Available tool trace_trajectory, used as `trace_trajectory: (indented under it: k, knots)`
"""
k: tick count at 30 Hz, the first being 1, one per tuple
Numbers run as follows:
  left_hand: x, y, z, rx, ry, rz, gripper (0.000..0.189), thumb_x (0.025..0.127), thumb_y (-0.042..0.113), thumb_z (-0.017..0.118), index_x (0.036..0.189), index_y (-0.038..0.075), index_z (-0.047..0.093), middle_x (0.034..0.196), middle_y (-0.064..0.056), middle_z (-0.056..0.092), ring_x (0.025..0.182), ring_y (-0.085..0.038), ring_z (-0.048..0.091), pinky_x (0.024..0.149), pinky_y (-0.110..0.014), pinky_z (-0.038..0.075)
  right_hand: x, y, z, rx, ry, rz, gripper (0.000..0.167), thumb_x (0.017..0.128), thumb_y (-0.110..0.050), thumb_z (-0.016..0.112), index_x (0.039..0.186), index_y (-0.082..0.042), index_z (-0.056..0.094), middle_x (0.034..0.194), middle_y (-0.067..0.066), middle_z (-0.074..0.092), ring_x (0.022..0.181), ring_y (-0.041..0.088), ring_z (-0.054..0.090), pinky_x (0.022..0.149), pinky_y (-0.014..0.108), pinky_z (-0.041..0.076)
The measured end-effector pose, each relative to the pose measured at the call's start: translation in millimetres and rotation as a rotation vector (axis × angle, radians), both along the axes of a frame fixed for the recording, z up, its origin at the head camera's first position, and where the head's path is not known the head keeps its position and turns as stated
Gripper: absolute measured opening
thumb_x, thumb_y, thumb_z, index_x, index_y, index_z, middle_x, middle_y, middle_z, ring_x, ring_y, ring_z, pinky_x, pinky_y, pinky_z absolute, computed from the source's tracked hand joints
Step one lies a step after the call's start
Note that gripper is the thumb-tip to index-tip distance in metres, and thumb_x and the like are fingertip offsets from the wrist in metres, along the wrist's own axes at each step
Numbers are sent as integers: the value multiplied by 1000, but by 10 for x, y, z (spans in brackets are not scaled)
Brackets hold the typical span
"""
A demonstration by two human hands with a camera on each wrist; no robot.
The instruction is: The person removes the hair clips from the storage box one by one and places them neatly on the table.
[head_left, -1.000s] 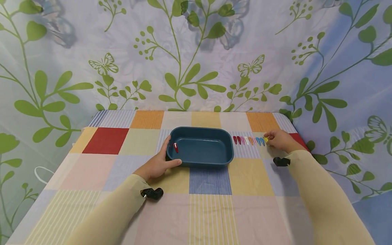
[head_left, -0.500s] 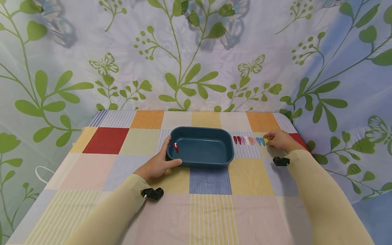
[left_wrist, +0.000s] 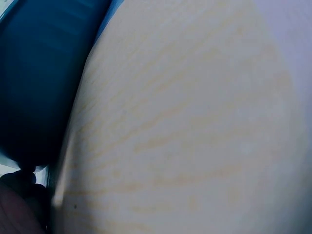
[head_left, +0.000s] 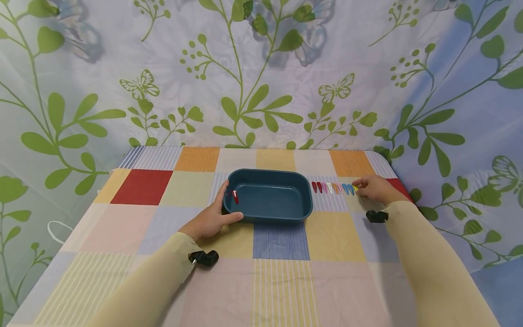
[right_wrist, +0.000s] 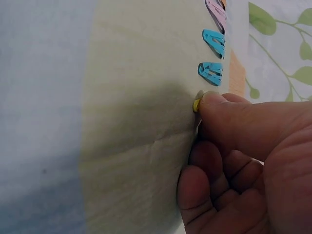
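A dark teal tray [head_left: 269, 195] sits mid-table, with one red hair clip [head_left: 235, 196] inside near its left end. My left hand [head_left: 212, 219] holds the tray's front left corner, its thumb along the front rim and its fingers at the left side. To the tray's right runs a row of snap hair clips in red, pink, white, orange and blue. At the row's right end, my right hand [head_left: 377, 188] pinches a yellow hair clip [right_wrist: 197, 105] between thumb and finger, mostly hidden by the fingertips. Two blue clips [right_wrist: 210, 73] lie just beside it in the right wrist view.
A patchwork cloth [head_left: 282, 290] covers the table. Behind it and along the right side hangs a leaf-print curtain [head_left: 261, 91]. A white cord [head_left: 57, 232] shows past the table's left edge.
Little differs. The right hand stays at the yellow hair clip with only a slight shift of its fingers, and the left hand keeps its place on the tray.
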State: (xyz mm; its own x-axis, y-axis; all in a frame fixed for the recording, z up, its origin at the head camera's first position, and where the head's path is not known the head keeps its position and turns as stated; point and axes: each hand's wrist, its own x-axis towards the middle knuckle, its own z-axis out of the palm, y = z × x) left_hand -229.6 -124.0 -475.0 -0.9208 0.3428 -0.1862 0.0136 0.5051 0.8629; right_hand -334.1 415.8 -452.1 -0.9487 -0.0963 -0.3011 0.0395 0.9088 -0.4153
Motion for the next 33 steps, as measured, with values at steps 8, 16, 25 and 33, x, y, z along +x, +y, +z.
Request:
trace_trajectory:
  k: [8, 16, 25, 33]
  knots:
    - [-15, -2, -23, 15, -2, 3, 113, 95, 51, 75, 165, 48, -14, 178, -8, 10, 159, -39, 25, 126, -65, 24, 33, 4, 37, -19, -23, -31, 45, 99, -17, 68, 139, 1, 62, 127, 28, 63, 107, 35, 57, 83, 33, 49]
    - [-6, 3, -7, 35, -4, 0, 113, 96, 50, 76, 164, 49, -14, 178, -6, 10, 160, -37, 24, 126, -64, 24, 7, -23, 62, -13, 36, -17, 43, 99, -14, 63, 137, 5, 61, 128, 32, 63, 113, 40, 60, 95, 51, 50]
    - [-20, -5, -15, 21, 1, 0, 114, 96, 49, 76, 165, 49, -15, 178, -7, 11, 159, -38, 26, 126, -64, 25, -41, -568, 456, -62, 220, 90, 41, 106, -16, 58, 143, 2, 60, 130, 30, 66, 114, 44, 63, 91, 53, 52]
    - [-9, 3, -16, 21, 12, -5, 114, 96, 49, 75, 165, 46, -15, 178, -8, 10, 159, -37, 24, 126, -64, 24, 66, -1484, 797, -46, 241, 304, 37, 106, -17, 61, 142, -8, 65, 124, 16, 73, 105, 30, 69, 91, 48, 56]
